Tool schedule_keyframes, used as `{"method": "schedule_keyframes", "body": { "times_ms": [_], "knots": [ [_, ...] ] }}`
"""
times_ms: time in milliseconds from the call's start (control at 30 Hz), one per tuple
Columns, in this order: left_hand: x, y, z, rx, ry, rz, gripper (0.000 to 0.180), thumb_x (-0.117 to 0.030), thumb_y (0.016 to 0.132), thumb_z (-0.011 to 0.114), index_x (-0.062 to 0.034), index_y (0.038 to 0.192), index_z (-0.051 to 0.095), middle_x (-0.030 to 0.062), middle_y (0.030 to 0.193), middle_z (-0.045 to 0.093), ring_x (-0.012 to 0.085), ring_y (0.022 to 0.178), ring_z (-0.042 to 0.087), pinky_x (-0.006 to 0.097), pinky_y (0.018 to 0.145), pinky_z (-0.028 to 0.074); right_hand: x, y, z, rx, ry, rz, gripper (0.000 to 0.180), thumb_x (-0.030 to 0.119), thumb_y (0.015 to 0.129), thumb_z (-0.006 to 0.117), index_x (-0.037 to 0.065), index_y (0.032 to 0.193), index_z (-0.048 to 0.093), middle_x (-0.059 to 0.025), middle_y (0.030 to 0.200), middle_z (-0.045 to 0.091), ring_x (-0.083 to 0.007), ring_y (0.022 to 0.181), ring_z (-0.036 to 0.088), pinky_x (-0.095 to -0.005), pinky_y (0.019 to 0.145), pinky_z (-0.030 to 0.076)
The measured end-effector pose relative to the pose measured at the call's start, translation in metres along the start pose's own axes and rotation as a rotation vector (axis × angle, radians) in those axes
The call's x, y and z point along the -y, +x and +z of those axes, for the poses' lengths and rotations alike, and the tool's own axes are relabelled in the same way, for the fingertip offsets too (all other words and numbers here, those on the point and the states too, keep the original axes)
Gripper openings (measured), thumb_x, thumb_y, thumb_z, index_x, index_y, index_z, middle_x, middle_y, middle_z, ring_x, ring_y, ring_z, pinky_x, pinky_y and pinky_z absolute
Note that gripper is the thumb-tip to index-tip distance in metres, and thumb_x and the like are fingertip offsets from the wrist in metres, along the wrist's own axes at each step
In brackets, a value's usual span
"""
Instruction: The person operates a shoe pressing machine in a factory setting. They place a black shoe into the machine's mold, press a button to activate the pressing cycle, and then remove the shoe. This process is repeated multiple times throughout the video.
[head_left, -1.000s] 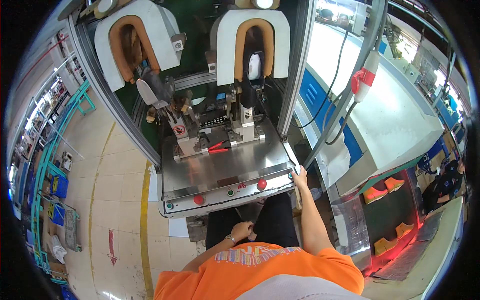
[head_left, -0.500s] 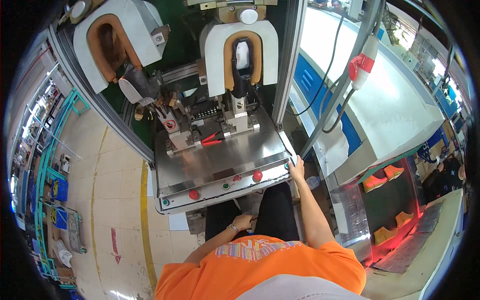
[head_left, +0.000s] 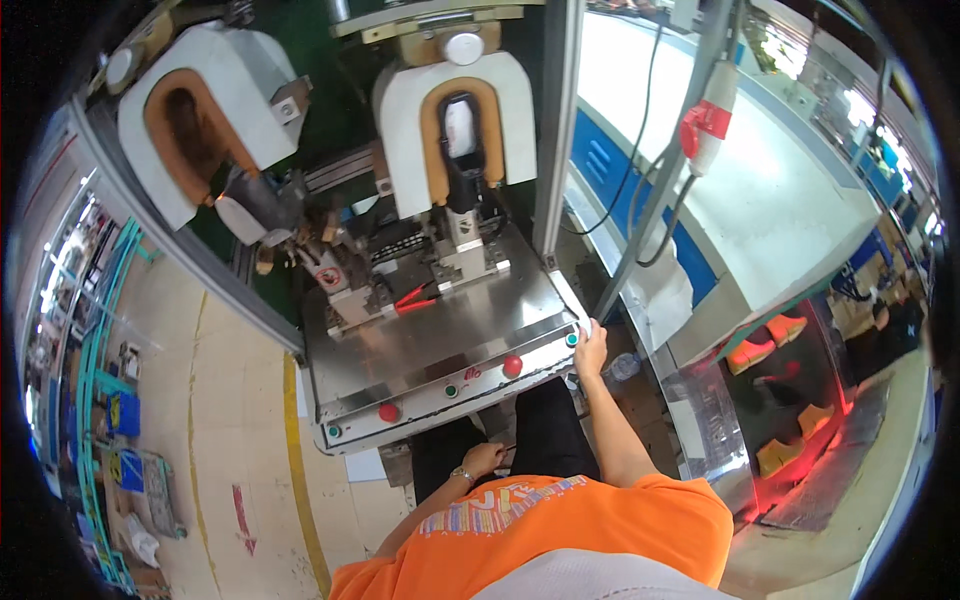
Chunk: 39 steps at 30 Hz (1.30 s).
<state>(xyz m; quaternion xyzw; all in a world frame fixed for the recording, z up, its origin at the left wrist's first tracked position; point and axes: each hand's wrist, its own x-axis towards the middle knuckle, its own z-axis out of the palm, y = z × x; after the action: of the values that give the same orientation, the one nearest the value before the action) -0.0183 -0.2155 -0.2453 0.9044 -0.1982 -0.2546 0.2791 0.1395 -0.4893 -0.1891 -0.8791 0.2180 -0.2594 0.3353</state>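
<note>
At the right end of the machine's control panel (head_left: 420,408), my right hand (head_left: 591,350) is curled round the panel's corner. It is beside a green button (head_left: 572,340) and touches a white strip (head_left: 579,316) along the edge. Low over my lap, my left hand (head_left: 485,460) is closed; whatever its fingers hold, if anything, is too small to make out. Beyond the panel, a white U-shaped clamp with a brown pad (head_left: 431,130) surrounds a dark shoe upper (head_left: 466,178). A similar tilted clamp (head_left: 152,128) is to its left, with another dark piece (head_left: 262,200) below its opening.
Red-handled pliers (head_left: 414,299) lie on the metal bed (head_left: 440,335). Two red buttons (head_left: 512,366) are on the panel. To the right, a red-lit conveyor (head_left: 772,400) carries orange shoe pieces (head_left: 780,456). A metal post (head_left: 655,190) and hanging cable stand between the machines.
The whole view has shifted and tilted slightly. The green button beside my right hand now shows more fully. My left hand stays low near my lap, and the clamps look unchanged.
</note>
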Motion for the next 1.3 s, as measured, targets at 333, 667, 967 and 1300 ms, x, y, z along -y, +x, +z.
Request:
{"method": "schedule_keyframes", "body": {
  "times_ms": [333,667,967,1300],
  "knots": [
    [0.017,0.016,0.008,-0.013,-0.179,0.065,0.021,-0.022,0.077,0.051,-0.0062,0.087,0.059,0.0174,0.077,0.06,0.0315,0.073,0.059,0.04,0.065,0.046,-0.043,-0.003,-0.038,0.061,0.122,-0.082,0.031,0.024,0.084,0.046,0.004,0.107,0.051,-0.0165,0.099,0.054,-0.0328,0.094,0.051,-0.0374,0.08,0.041],
    [0.04,-0.03,-0.059,-0.143,-1.838,-0.425,0.048,-0.021,0.084,0.053,-0.0074,0.125,0.03,0.0085,0.117,0.045,0.0195,0.108,0.043,0.038,0.092,0.034,-0.282,-0.008,-0.21,-0.718,0.284,0.645,0.021,0.014,0.073,0.058,0.005,0.092,0.058,-0.0075,0.083,0.059,-0.021,0.074,0.055,-0.0333,0.068,0.044],
    [0.07,-0.086,-0.1,-0.598,-1.998,-0.288,0.025,-0.031,0.084,0.051,-0.0102,0.096,0.052,0.0047,0.096,0.054,0.0221,0.1,0.05,0.046,0.09,0.037,-0.353,0.023,-0.279,-0.658,1.133,0.94,0.049,0.043,0.075,0.057,0.018,0.116,0.046,-0.0036,0.113,0.048,-0.0225,0.098,0.044,-0.037,0.076,0.037],
    [0.077,-0.071,-0.092,-0.579,-1.669,-0.414,0.036,-0.043,0.082,0.052,-0.0095,0.096,0.051,0.0047,0.096,0.054,0.0195,0.099,0.051,0.037,0.082,0.041,-0.4,0.079,-0.308,-0.774,0.964,1.097,0.058,0.062,0.077,0.041,0.014,0.109,0.047,-0.0055,0.099,0.05,-0.0244,0.084,0.048,-0.0458,0.072,0.039]
  ]
}}
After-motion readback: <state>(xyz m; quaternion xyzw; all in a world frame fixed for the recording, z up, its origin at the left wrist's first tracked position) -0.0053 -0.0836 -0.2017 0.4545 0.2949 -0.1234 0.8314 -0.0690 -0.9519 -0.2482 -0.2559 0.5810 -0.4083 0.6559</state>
